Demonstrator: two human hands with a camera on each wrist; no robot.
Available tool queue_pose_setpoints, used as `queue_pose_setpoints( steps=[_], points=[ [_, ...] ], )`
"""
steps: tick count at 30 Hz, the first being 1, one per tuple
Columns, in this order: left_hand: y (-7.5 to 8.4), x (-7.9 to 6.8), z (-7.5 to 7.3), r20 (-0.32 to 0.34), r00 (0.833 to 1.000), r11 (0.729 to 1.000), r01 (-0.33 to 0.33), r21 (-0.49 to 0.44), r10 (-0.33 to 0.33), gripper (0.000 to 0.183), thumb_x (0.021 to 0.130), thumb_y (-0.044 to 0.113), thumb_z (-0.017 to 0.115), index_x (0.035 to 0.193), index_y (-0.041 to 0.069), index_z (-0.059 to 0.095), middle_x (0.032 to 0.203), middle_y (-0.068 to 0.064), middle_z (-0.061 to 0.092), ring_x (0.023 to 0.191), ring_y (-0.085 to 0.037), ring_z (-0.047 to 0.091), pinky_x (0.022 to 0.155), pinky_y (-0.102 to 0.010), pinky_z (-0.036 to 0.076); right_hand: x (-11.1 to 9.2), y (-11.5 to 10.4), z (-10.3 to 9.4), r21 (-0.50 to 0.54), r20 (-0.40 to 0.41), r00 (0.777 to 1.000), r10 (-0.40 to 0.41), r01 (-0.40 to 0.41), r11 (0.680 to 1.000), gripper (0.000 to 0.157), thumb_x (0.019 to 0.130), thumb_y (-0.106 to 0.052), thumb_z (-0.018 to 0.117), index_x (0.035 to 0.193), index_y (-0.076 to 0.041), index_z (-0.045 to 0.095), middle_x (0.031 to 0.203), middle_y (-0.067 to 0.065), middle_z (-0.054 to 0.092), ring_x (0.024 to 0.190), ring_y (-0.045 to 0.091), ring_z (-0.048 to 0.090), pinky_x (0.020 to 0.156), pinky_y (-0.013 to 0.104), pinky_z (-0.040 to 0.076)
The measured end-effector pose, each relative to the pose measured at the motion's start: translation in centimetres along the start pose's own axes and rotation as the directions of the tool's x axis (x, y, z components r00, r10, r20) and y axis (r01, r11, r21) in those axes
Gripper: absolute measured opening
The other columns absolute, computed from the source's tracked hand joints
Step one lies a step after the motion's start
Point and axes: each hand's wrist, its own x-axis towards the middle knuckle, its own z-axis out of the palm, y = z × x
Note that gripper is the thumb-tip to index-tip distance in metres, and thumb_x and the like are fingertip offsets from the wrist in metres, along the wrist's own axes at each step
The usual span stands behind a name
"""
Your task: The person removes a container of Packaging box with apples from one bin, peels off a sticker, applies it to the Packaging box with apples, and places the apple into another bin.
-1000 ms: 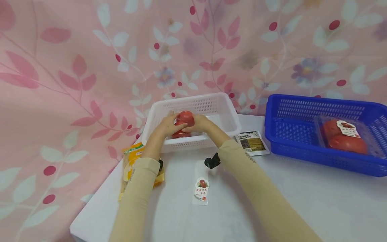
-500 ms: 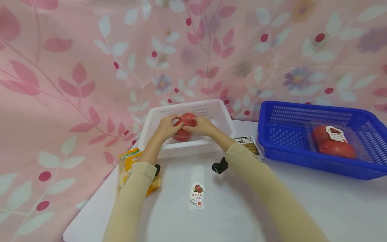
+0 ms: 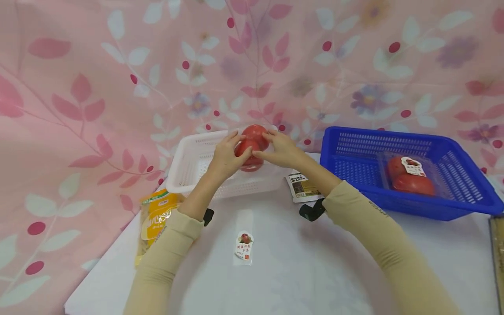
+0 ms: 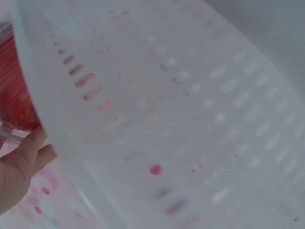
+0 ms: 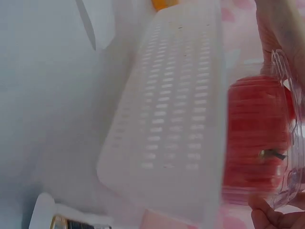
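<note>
In the head view a clear plastic fruit box with red apples (image 3: pixel 255 134) is raised over the right part of a white slotted basket (image 3: pixel 183 168). My left hand (image 3: pixel 229 156) grips its left side and my right hand (image 3: pixel 284 151) its right side, thumbs nearly meeting in front. From the right wrist view, fingers of the right hand (image 5: pixel 276 217) pinch the box's edge, with red fruit (image 5: pixel 257 133) behind the clear wall. The left wrist view has the white basket's wall (image 4: pixel 157 119) hiding much of the box; fingers of the left hand (image 4: pixel 26 162) touch the box's lower edge.
A blue basket (image 3: pixel 393 136) at right holds a similar labelled box of red apples (image 3: pixel 413 184). An apple label on a clear strip (image 3: pixel 244 247) lies in front. A yellow bag (image 3: pixel 159 214) is at left, a dark-and-white packet (image 3: pixel 303 188) between the baskets.
Both hands have lifted the box of apples up out of the white basket and shifted it to the right. The head view has turned a little to the right.
</note>
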Motion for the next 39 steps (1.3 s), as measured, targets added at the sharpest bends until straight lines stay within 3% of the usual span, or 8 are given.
queue_pose_setpoints(
  steps=[6,8,14,21,26,30,34,39],
  points=[
    [4.8,-0.6,0.4,-0.012,0.994,0.994,-0.11,-0.012,0.109,0.044,0.088,0.03,0.057,0.125,0.006,0.055,0.137,-0.017,0.042,0.124,-0.031,0.042,0.092,-0.042,0.043,-4.7,-0.2,-3.7,-0.01,-0.075,0.997,0.005,-0.006,1.0,0.074,0.084,-0.047,0.06,0.139,-0.003,0.037,0.146,0.016,0.028,0.126,0.035,0.037,0.091,0.049,0.042],
    [6.1,-1.0,0.6,-0.002,0.989,0.988,-0.15,-0.02,0.15,0.044,0.088,0.03,0.057,0.126,0.007,0.055,0.137,-0.017,0.042,0.124,-0.03,0.042,0.091,-0.041,0.043,-6.3,-0.3,-4.6,-0.023,-0.093,0.996,0.009,-0.011,1.0,0.073,0.084,-0.046,0.061,0.139,-0.003,0.038,0.145,0.015,0.029,0.115,0.033,0.049,0.087,0.045,0.046],
    [9.1,-3.8,1.1,0.066,0.96,0.961,-0.266,-0.073,0.271,0.047,0.089,0.031,0.058,0.128,0.006,0.053,0.14,-0.018,0.038,0.121,-0.032,0.044,0.087,-0.039,0.046,-11.7,0.0,-5.9,-0.066,-0.074,0.997,0.035,-0.04,0.997,0.073,0.084,-0.046,0.06,0.139,-0.004,0.037,0.145,0.018,0.029,0.106,0.034,0.054,0.082,0.046,0.048],
    [10.7,-9.3,1.5,0.108,0.892,0.897,-0.428,-0.113,0.439,0.053,0.083,0.028,0.065,0.128,0.005,0.052,0.138,-0.019,0.039,0.12,-0.031,0.046,0.089,-0.038,0.044,-18.6,-0.6,-5.5,-0.078,-0.013,1.0,0.014,-0.015,0.997,0.071,0.082,-0.043,0.065,0.136,-0.004,0.042,0.143,0.018,0.033,0.123,0.04,0.04,0.083,0.048,0.046],
    [11.3,-11.9,2.3,0.073,0.838,0.837,-0.527,-0.144,0.54,0.055,0.085,0.034,0.062,0.129,0.004,0.051,0.137,-0.018,0.041,0.121,-0.029,0.046,0.086,-0.035,0.046,-22.2,-1.2,-5.2,-0.091,-0.014,1.0,-0.015,0.014,0.996,0.07,0.08,-0.039,0.069,0.135,-0.004,0.044,0.142,0.017,0.034,0.107,0.033,0.056,0.071,0.034,0.053],
    [11.1,-13.6,2.6,0.114,0.822,0.825,-0.534,-0.185,0.558,0.054,0.089,0.039,0.055,0.13,0.005,0.05,0.138,-0.016,0.04,0.121,-0.027,0.046,0.085,-0.033,0.047,-23.9,-1.2,-4.4,-0.036,0.044,0.999,-0.016,0.017,0.999,0.068,0.081,-0.039,0.067,0.136,-0.005,0.044,0.141,0.016,0.036,0.085,0.019,0.062,0.064,0.022,0.052],
    [10.7,-15.2,2.7,0.26,0.814,0.852,-0.467,-0.236,0.519,0.055,0.088,0.04,0.056,0.132,0.008,0.048,0.142,-0.012,0.036,0.121,-0.026,0.046,0.086,-0.034,0.047,-24.9,-0.9,-3.1,0.021,0.14,0.99,0.016,-0.019,1.0,0.069,0.084,-0.047,0.061,0.136,-0.005,0.043,0.14,0.015,0.038,0.084,0.017,0.061,0.066,0.022,0.052],
    [10.1,-16.2,2.9,0.394,0.768,0.863,-0.437,-0.253,0.505,0.055,0.088,0.038,0.059,0.134,0.011,0.047,0.144,-0.011,0.034,0.118,-0.028,0.049,0.087,-0.037,0.047,-25.9,-0.5,-1.3,0.008,0.195,0.98,0.027,-0.029,1.0,0.07,0.085,-0.05,0.057,0.134,-0.002,0.045,0.138,0.016,0.04,0.078,0.013,0.059,0.066,0.023,0.051]
  ],
)
